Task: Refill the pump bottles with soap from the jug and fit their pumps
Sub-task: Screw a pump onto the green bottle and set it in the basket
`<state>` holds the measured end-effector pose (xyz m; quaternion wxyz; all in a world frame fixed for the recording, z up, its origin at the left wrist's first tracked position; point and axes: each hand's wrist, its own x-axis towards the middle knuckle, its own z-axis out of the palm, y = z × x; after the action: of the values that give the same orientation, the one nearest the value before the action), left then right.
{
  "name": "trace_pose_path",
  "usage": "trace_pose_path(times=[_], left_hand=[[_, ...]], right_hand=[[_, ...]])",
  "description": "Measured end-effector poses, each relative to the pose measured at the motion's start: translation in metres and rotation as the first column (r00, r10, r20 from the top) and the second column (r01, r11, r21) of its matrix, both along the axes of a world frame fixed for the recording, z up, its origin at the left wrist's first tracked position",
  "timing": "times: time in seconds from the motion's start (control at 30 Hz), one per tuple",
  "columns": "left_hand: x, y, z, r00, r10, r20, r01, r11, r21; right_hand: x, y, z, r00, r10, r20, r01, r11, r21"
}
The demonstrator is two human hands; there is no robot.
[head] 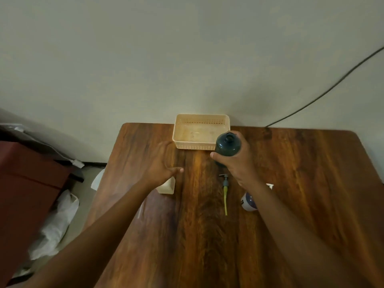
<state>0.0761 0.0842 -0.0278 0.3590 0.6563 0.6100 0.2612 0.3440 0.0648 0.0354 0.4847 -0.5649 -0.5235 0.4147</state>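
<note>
The right hand (239,163) grips a dark bottle (228,144), mouth uncapped, at frame centre. The left hand (161,163) hovers spread. A pump (225,190) lies on the table (301,183) below, near a basket (200,130).

Cream basket (201,142), wooden table (291,183)

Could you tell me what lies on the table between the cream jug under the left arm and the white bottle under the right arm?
In the head view, a detached pump lies on the table between the cream jug and the white bottle, its yellowish tube pointing toward the person.
</note>
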Motion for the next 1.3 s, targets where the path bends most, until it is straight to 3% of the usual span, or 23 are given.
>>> trace_pose_path(times=[0.07,0.17,0.43,0.57,0.93,1.1,1.3], left_hand=[[0.029,0.009,0.001,1.000,-0.005,-0.009,0.006,0.996,0.087],[0.074,0.016,-0.005,0.995,-0.058,-0.086,0.065,0.995,0.072],[0.172,0.019,-0.057,0.970,-0.220,-0.107,0.174,0.928,-0.330],[0.201,0.004,-0.088,0.970,-0.179,-0.166,0.077,0.870,-0.486],[0.192,0.001,-0.092,0.978,-0.007,-0.210,-0.065,0.940,-0.335],[0.155,0.030,-0.038,0.989,0.080,-0.125,-0.099,0.984,-0.148],[0.109,0.065,0.073,0.988,0.144,-0.058,-0.142,0.989,0.039]], right_hand=[[0.018,-0.003,0.000,1.000,-0.030,0.008,0.030,1.000,-0.004],[0.043,-0.007,-0.002,0.995,-0.089,0.037,0.090,0.996,-0.018],[0.096,-0.015,-0.017,0.982,-0.162,0.099,0.167,0.985,-0.049],[0.106,-0.018,-0.026,0.981,-0.163,0.102,0.169,0.984,-0.056],[0.099,-0.009,-0.021,0.988,-0.104,0.111,0.117,0.986,-0.120],[0.080,0.001,0.009,0.995,-0.052,0.086,0.061,0.992,-0.109],[0.052,0.018,0.061,0.999,0.024,0.033,-0.022,0.999,-0.045]])
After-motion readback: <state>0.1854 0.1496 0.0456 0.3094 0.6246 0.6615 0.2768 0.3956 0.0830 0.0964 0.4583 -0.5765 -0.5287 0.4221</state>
